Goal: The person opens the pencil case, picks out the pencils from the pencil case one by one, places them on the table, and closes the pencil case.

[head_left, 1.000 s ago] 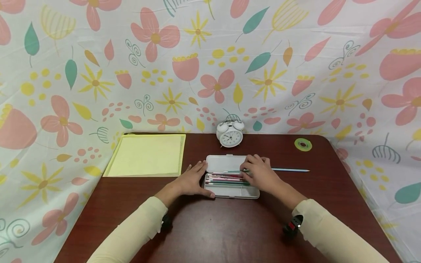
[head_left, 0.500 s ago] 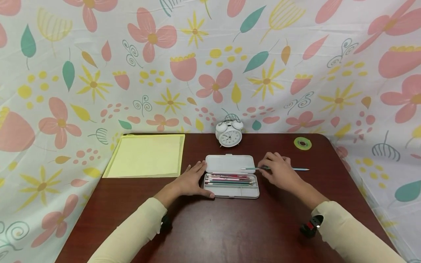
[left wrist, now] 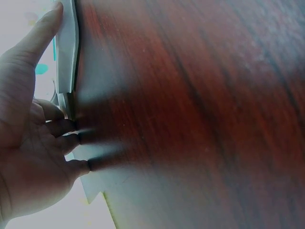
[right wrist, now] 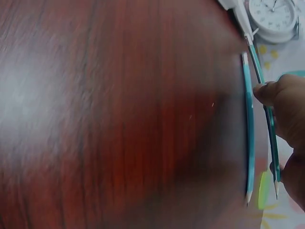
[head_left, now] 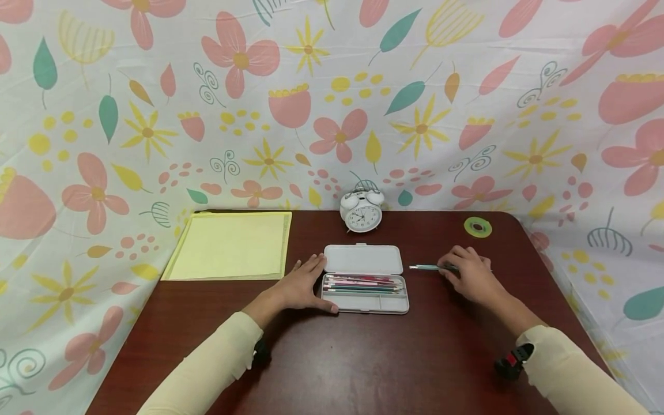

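Note:
My right hand (head_left: 469,274) pinches a dark green pencil (right wrist: 260,78) between thumb and fingers. In the right wrist view, a light blue pencil (right wrist: 249,124) lies on the table beside it. An open white pencil case (head_left: 353,302) sits mid-table, its lid (head_left: 363,259) folded back; several pencils (head_left: 360,286) lie in its rear compartment. Spread around the case's left side is my left hand (head_left: 298,286), its thumb at the front left corner and its fingertips by the lid. From the left wrist, the case (left wrist: 66,62) shows edge-on near the thumb.
Behind the case stands a white alarm clock (head_left: 363,212). A yellow folder or pad (head_left: 230,245) lies at the back left. Toward the back right is a round green tape roll (head_left: 478,227). A floral cloth (head_left: 342,104) hangs behind the brown table (head_left: 332,363).
My right hand has moved right, from over the pencil case to the table beyond it, carrying the green pencil. The left hand has stayed at the case.

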Demonstrator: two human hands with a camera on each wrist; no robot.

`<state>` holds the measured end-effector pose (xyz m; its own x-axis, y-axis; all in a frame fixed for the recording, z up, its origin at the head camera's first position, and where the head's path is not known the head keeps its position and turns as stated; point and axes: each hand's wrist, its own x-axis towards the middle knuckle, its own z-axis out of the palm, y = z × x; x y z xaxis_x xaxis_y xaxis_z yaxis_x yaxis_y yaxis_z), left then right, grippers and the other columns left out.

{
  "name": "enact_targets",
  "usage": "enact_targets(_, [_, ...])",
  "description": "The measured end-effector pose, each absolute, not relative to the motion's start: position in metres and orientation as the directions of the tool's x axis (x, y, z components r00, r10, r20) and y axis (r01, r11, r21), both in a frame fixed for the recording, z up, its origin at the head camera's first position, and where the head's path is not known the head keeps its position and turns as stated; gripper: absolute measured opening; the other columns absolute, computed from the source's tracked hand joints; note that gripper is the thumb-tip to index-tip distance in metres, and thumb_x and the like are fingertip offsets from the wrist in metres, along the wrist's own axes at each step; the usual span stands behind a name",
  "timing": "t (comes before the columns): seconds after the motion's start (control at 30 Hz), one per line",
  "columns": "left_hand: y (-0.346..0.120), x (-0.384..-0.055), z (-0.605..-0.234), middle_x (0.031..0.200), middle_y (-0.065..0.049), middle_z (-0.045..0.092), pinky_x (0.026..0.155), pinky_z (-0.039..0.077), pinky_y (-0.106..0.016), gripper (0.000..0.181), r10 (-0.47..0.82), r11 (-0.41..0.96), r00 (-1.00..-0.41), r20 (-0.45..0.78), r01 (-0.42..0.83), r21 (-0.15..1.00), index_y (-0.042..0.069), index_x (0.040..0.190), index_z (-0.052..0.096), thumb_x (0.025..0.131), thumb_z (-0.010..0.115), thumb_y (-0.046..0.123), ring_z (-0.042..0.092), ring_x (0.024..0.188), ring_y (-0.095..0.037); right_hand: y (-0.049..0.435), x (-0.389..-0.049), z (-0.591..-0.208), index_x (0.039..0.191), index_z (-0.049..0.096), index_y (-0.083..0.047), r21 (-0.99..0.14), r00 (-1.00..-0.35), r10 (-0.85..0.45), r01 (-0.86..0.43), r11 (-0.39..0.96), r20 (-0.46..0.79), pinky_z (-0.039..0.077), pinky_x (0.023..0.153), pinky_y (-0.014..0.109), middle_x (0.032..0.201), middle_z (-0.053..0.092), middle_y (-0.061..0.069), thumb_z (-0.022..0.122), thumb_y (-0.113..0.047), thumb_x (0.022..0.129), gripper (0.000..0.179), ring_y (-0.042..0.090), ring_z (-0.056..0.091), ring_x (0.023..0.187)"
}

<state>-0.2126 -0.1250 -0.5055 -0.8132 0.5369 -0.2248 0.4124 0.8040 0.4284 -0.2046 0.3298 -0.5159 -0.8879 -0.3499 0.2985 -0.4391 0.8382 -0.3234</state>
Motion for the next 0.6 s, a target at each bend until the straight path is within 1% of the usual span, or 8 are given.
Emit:
enact_targets(0.13, [-0.125,-0.213,-0.506,0.187,-0.014,0.015,0.141,0.011,-0.061,0.14,0.534,0.807,-0.815,-0.226,0.411,0.423,0.004,0.177,0.015,0.081,0.086,0.076,0.012,0.175,-0.032,0.338,-0.204,-0.517,0.106,0.079,-0.015,-0.311,-0.897,-0.341,-0.422,0.852,0.281,0.043,0.083,0.077,0.109,0.067,0.005,0.083,-0.008,0.098,0.011,0.029,0.052,0.096])
enact_targets(0.23, [-0.125,-0.214,-0.507,0.187,-0.014,0.015,0.141,0.011,-0.06,0.14,0.532,0.811,-0.815,-0.228,0.413,0.415,0.004,0.178,0.014,0.081,0.085,0.077,0.012,0.175,-0.032,0.342,-0.204,-0.518,0.106,0.079,-0.014,-0.297,-0.896,-0.343,-0.421,0.857,0.281,0.044,0.084,0.08,0.109,0.067,0.007,0.082,-0.007,0.098,0.011,0.032,0.054,0.098])
enact_targets(0.4, [-0.125,-0.214,-0.507,0.187,-0.015,0.016,0.141,0.012,-0.061,0.14,0.536,0.806,-0.815,-0.221,0.416,0.421,0.003,0.177,0.015,0.081,0.086,0.077,0.012,0.175,-0.033,0.344,-0.205,-0.52,0.107,0.078,-0.014,-0.278,-0.893,-0.353,-0.427,0.86,0.278,0.043,0.084,0.082,0.11,0.067,0.008,0.082,-0.009,0.098,0.011,0.034,0.054,0.099])
enact_targets(0.6, [-0.125,-0.212,-0.507,0.186,-0.016,0.016,0.141,0.012,-0.062,0.14,0.535,0.804,-0.817,-0.214,0.414,0.427,0.002,0.177,0.016,0.081,0.087,0.076,0.013,0.175,-0.034,0.344,-0.205,-0.522,0.108,0.077,-0.014,-0.261,-0.902,-0.341,-0.408,0.875,0.265,0.043,0.088,0.085,0.113,0.067,0.009,0.081,-0.009,0.099,0.011,0.036,0.055,0.101])
